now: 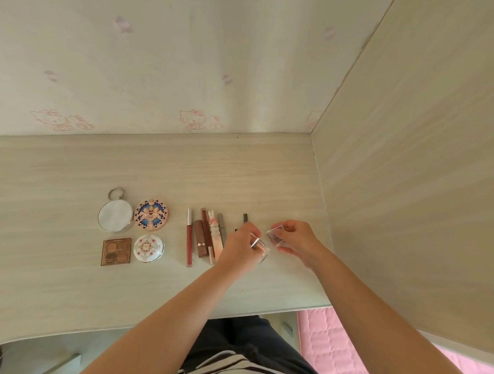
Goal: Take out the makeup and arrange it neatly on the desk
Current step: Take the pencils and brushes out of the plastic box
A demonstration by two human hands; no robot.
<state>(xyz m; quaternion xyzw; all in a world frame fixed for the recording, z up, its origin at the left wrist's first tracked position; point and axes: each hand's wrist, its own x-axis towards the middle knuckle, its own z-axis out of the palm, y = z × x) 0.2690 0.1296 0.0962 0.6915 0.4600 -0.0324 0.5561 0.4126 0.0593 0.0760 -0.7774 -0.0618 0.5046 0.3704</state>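
Two grips are full at the desk's (63,286) 3 o'clock end: the left hand (241,251) pinches a clear case (260,246), the right hand (297,242) pinches a red-filled case (276,236). Lip tubes (201,238) lie in a row at their 9 o'clock.

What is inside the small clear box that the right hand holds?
Something dark red-brown shows through the clear box, but it is too small to identify. The right hand grips the box and covers its right part.

Pale wood-grain desk (69,177) laid with makeup.
Beside the round mirror (115,218), on its right: a blue-patterned compact (151,217). Nearer the person: a brown eyeshadow palette (116,251) and a white floral compact (148,248). Farther right: a row of lip tubes (203,239) and a dark pencil (245,217).
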